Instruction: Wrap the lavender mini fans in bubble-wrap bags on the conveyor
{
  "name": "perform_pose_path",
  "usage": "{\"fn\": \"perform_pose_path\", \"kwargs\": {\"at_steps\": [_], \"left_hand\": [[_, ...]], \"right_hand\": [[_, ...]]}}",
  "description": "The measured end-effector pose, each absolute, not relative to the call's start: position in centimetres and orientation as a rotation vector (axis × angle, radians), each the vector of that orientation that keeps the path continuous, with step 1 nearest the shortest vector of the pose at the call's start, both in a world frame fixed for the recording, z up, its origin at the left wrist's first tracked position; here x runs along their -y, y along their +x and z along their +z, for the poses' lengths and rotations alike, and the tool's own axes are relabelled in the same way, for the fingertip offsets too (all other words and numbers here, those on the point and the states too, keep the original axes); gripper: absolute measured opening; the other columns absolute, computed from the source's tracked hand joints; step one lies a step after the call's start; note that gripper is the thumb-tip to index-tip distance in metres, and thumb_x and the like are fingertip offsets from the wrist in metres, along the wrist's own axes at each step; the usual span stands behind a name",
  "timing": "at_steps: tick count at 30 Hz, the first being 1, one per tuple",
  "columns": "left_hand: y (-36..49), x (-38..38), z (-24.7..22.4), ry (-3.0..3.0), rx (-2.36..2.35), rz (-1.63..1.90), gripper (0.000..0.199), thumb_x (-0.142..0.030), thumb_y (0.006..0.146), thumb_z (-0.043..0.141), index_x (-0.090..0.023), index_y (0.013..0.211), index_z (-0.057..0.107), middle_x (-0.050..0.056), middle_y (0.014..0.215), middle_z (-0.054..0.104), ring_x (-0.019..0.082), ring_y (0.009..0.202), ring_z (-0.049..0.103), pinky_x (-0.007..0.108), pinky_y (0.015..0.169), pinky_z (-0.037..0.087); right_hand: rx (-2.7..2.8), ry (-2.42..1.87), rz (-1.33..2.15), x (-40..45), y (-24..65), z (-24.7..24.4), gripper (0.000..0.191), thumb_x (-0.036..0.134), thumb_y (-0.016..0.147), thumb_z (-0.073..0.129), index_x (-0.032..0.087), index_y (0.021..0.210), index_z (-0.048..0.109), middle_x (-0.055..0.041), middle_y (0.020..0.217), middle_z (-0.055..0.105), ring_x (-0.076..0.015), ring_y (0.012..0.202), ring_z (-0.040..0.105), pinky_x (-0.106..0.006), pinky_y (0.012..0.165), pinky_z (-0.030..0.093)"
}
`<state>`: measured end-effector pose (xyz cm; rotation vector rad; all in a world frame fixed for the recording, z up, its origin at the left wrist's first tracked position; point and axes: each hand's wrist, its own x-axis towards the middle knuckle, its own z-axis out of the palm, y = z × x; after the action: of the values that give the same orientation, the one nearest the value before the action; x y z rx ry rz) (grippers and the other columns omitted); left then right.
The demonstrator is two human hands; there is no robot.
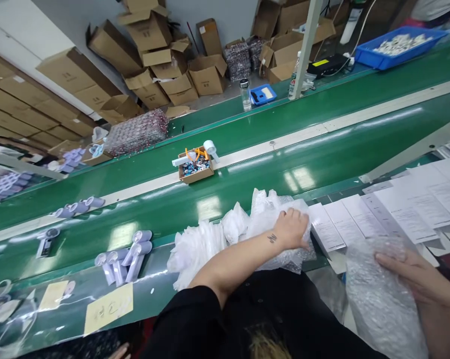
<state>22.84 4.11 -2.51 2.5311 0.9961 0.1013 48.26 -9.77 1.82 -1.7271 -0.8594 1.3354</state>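
My right hand (415,274) grips a clear bubble wrap bag (382,299), thumb on its near face, and the bag hangs down at the lower right. My left hand (292,228) reaches across to a heap of bubble wrap bags (262,219) at the bench edge. Its fingers are curled into the top bag, partly hidden by the plastic. Left of that heap lies a pile of thin white plastic bags (200,247). Just right of my left hand, a row of white printed boxes (330,227) overlaps along the bench.
Lilac handheld devices (137,252) lie in a group on the left, near a handwritten yellow card (109,306). A small carton (197,174) of parts sits on the green conveyor (247,172). A blue tray (374,60) stands far right. Another person's hand (120,351) shows at the bottom left.
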Motion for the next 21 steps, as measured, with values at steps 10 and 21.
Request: {"fn": "perform_pose_path", "kwargs": {"at_steps": [10, 21], "left_hand": [[19.0, -4.0, 0.0, 1.427, -0.981, 0.723, 0.014, -0.026, 0.080, 0.058, -0.017, 0.089, 0.055, 0.001, 0.080, 0.058, 0.013, 0.073, 0.054, 0.025, 0.069, 0.043], [13.4, -0.7, 0.2, 1.016, -1.293, 0.939, 0.037, -0.047, 0.078, 0.060, -0.019, 0.101, 0.054, -0.003, 0.071, 0.053, 0.009, 0.060, 0.044, 0.022, 0.059, 0.036]], "right_hand": [[0.893, -1.117, 1.708, 7.9, 45.0, -1.1, 0.044, 0.045, 0.074, 0.066, 0.034, 0.116, 0.062, -0.0008, 0.152, 0.023, -0.0323, 0.138, 0.022, -0.052, 0.100, 0.039], [0.755, -0.920, 1.790, 4.2, 39.6, -1.3, 0.036, 0.044, 0.074, 0.066, 0.039, 0.110, 0.064, 0.0021, 0.149, 0.031, -0.0313, 0.135, 0.029, -0.054, 0.103, 0.033]]}}
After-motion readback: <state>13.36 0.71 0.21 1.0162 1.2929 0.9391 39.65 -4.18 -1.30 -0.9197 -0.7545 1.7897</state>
